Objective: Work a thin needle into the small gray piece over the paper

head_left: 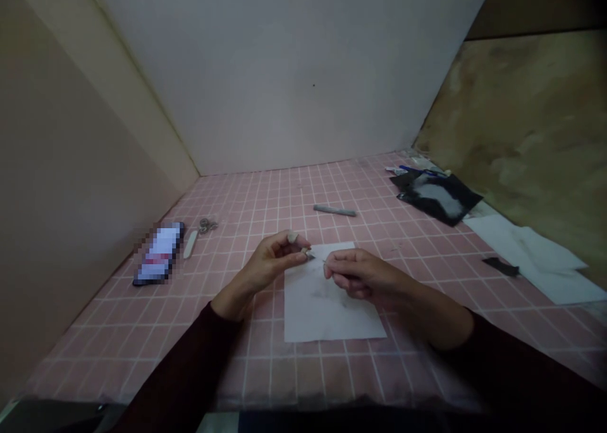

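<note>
Above a sheet of white paper point(327, 313) my two hands work close together. My left hand point(277, 257) pinches a tiny dark, pointed piece point(310, 255) between thumb and fingers; its kind is too small to make out. A pale wrap sits around one finger of that hand. My right hand point(355, 272) is closed on a thin, light stick-like thing point(324, 262), whose tip points left toward the small piece. Whether the two touch, I cannot tell. Grey smudges mark the paper beneath.
A grey rod point(334, 210) lies beyond the paper. To the left are a phone point(160, 253), a white strip point(190, 244) and small metal rings point(206, 225). At right lie a black sheet point(439, 196), folded white papers point(540, 256) and a dark scrap point(501, 267). Walls close in the table.
</note>
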`<move>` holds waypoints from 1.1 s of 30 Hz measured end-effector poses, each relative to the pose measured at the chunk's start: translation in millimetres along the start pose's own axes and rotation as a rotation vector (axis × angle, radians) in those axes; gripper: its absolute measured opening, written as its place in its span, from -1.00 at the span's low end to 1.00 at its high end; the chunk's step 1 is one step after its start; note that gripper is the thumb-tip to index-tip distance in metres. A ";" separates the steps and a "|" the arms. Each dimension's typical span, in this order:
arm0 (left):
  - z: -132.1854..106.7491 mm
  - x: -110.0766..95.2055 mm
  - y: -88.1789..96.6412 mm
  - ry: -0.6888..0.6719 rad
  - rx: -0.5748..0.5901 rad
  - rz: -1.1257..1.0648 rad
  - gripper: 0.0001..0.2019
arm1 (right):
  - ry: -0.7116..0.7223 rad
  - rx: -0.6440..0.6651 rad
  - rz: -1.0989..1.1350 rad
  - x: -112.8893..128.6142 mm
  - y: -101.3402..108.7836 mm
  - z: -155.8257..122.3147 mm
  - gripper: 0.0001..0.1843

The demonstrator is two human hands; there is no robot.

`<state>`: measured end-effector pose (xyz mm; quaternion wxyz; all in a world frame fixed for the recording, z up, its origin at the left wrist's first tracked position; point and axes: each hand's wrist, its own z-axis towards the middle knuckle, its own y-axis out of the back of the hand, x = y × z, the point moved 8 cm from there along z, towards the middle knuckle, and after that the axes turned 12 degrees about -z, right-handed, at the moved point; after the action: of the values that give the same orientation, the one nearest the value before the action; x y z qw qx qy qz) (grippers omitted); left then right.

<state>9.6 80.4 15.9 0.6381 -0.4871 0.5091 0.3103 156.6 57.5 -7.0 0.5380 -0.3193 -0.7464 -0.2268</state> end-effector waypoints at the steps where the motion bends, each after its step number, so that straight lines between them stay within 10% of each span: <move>1: 0.2 0.8 0.7 0.004 -0.007 -0.005 -0.72 | 0.022 -0.016 -0.053 1.0 -0.2 -0.2 -0.71; 8: 3.4 10.7 7.7 0.041 -0.048 0.095 -0.77 | 0.412 -0.358 -0.764 32.2 0.4 -11.3 -0.79; 13: 4.1 8.8 2.3 0.040 0.039 0.013 -0.73 | 0.030 -0.082 -0.136 2.3 3.5 2.0 -0.74; 17: 4.2 7.5 3.3 0.001 0.049 -0.009 -0.74 | -0.018 -0.020 0.008 -3.4 0.1 3.8 -0.71; 24: 5.5 16.8 10.0 0.063 -0.052 0.052 -0.74 | 0.408 -0.361 -0.792 28.4 1.8 -7.5 -0.81; 33: 4.4 13.1 3.0 0.051 0.054 -0.021 -0.72 | -0.046 -0.005 0.040 -2.8 0.4 2.2 -0.73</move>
<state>12.2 84.2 2.5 0.6410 -0.4828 0.5283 0.2771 156.0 58.7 -10.4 0.5244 -0.3404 -0.7515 -0.2105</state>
